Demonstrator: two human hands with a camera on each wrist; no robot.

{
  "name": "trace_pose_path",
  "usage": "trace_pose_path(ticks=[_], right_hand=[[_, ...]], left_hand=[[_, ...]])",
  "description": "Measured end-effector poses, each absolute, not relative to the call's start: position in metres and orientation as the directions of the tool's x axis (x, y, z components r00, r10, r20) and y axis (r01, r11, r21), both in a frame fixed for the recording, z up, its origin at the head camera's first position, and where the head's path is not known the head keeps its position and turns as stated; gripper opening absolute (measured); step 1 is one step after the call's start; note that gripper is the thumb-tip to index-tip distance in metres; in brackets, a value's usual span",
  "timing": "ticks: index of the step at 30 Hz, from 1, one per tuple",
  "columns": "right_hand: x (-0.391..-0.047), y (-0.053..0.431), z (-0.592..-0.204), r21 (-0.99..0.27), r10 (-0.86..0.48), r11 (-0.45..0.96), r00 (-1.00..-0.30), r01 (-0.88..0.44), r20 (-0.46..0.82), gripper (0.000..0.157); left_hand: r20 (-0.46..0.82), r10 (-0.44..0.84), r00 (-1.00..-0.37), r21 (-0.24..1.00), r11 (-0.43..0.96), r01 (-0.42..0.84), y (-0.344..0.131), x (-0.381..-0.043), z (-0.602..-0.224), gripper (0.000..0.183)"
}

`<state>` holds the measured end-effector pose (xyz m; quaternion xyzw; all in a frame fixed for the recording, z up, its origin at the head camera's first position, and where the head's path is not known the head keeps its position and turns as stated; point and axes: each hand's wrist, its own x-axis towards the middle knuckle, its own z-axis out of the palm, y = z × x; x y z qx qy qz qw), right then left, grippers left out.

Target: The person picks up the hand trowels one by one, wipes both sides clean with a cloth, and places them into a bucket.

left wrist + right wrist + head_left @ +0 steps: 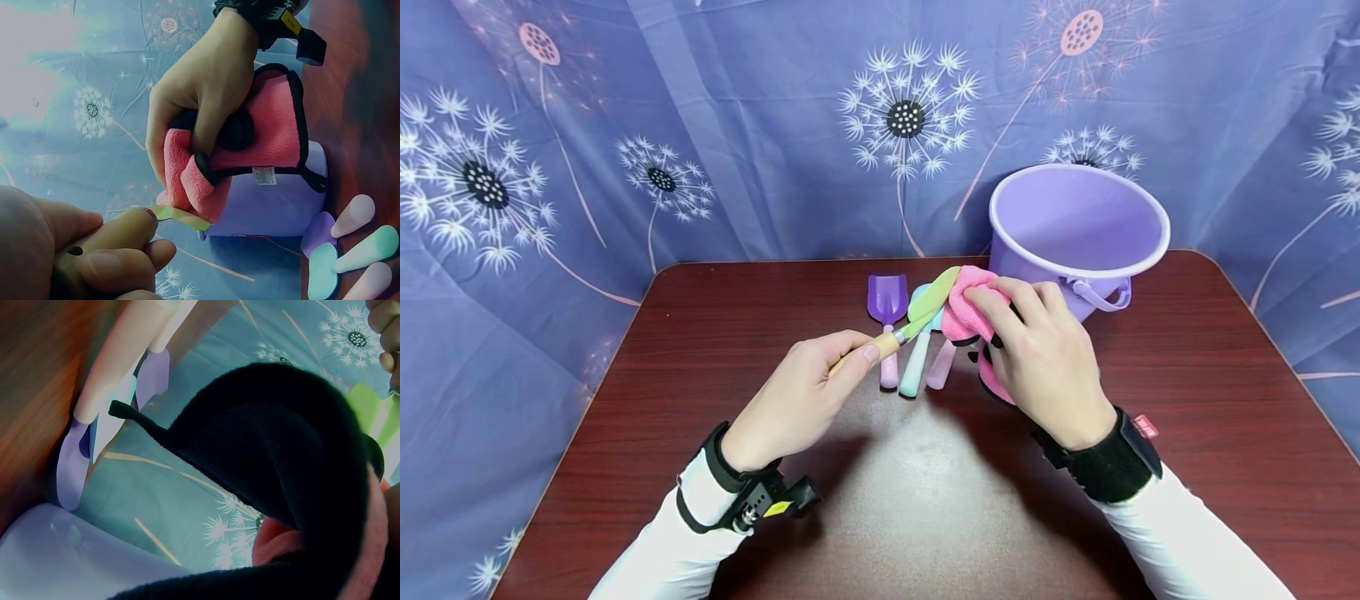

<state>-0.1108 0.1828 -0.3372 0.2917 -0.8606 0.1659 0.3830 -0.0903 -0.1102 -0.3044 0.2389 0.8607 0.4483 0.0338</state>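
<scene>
My left hand (pixel 797 392) grips the wooden handle (pixel 883 343) of a small green trowel (pixel 931 298), its blade slanting up to the right. A pink cloth (pixel 967 307) with black edging is pinched in my right hand (pixel 1048 362). Folded cloth covers the tip of the blade; in the left wrist view the thumb and fingers squeeze it just over the green metal (pixel 187 219). The loose part of the cloth hangs below the right hand, with a white label (pixel 264 175) on it. Its dark side (pixel 275 437) fills much of the right wrist view.
Beneath the trowel lie three toy tools: a purple shovel (pixel 887 298) with a pink handle, a light-blue one with a mint handle (pixel 914 367), and one with a lilac handle (pixel 941 367). A purple bucket (pixel 1030 258) stands behind the right hand, near the table's back edge.
</scene>
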Motion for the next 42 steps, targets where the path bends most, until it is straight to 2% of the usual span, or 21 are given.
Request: trace_pose_path(ticks=[6, 14, 24, 42], right_hand=[[-0.109, 0.179, -0.34, -0.071, -0.384, 0.776, -0.558, -0.627, 0.735, 0.062], [-0.106, 0.176, -0.342, -0.062, -0.432, 0.769, -0.589, -0.636, 0.683, 0.054], [-0.1, 0.167, -0.343, -0.055, -0.508, 0.717, -0.575, -0.695, 0.641, 0.054], [-0.093, 0.157, -0.342, 0.001, -0.655, 0.596, -0.486, -0.803, 0.579, 0.063]], left_hand=[[0.162, 0.437, -0.885, 0.782, 0.49, 0.386, -0.11, -0.091, -0.304, 0.024], [0.175, 0.427, -0.887, 0.778, 0.492, 0.39, -0.11, -0.092, -0.304, 0.025], [0.198, 0.421, -0.885, 0.771, 0.491, 0.406, -0.111, -0.093, -0.306, 0.024], [0.216, 0.422, -0.88, 0.772, 0.478, 0.419, -0.109, -0.095, -0.308, 0.026]])
